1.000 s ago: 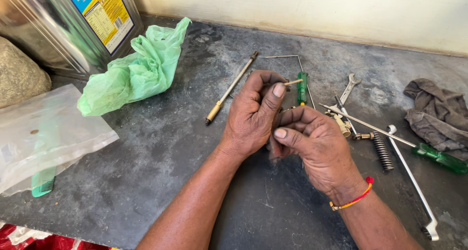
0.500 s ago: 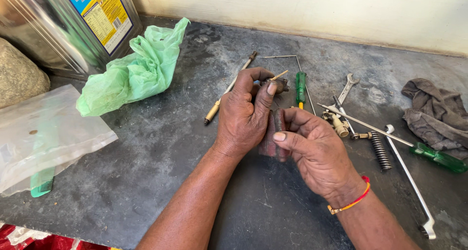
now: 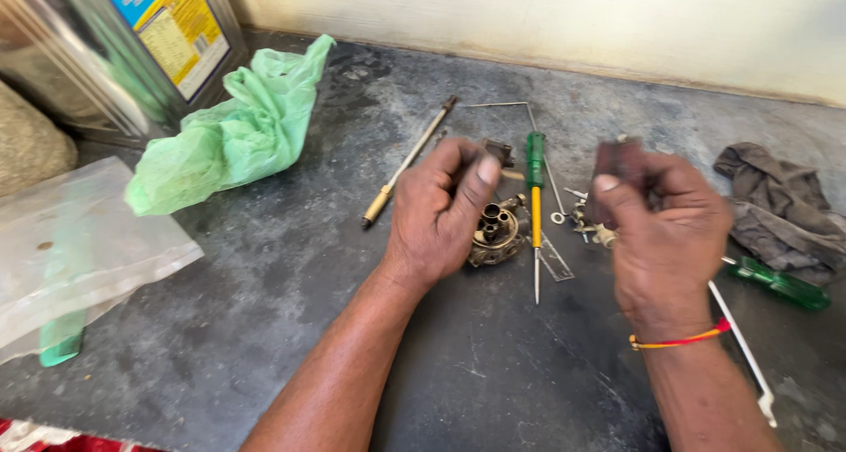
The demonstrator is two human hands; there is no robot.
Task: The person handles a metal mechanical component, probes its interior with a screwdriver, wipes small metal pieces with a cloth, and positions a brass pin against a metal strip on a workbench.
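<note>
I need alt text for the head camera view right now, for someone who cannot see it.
A person's left hand holds a small metal engine part on a dark worktop, while the right hand pinches a small dark piece. A green-handled screwdriver lies between them, a green plastic bag to the left.

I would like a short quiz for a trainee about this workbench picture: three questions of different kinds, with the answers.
1. True or false: the left hand holds a small metal part with round ports.
2. Multiple choice: where does the green-and-yellow screwdriver lie? A) between the two hands B) inside the green plastic bag C) on the grey rag
3. Fill in: the right hand wears a red and orange ______ at the wrist.

Key
1. True; the part sits against the bench under the fingers.
2. A
3. Thread band. What this hand grips is dark and blurred.
</note>
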